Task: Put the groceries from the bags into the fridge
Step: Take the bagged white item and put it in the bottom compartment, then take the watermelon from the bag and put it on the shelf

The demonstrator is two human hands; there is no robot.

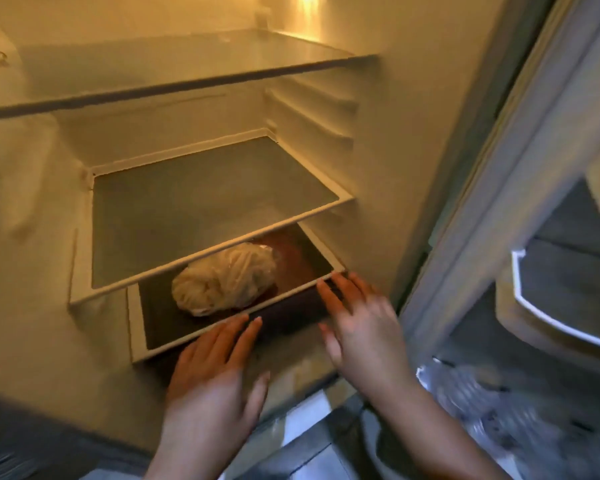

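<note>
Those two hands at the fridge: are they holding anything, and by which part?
Nothing is gripped. Both the left hand and right hand lie flat and open against the front edge of the bottom shelf, under the wrapped bundle.

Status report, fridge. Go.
Left hand and right hand open, empty, fingertips at front edge of bottom shelf. Wrapped bundle resting on it. Middle shelf bare. Nothing blocking.

Fridge (413, 140) walls: smooth, matt, plastic-looking. Shelves: clear glass (208, 209) in pale plastic frames, faintly glossy. Bottom shelf (137, 323), where my left hand (215, 379) and right hand (357, 327) lie flat: dark glass, same pale rim. Bundle (224, 284) on it: thin crinkled film, shiny. Door bin (548, 306): clear plastic, white edge.
</note>
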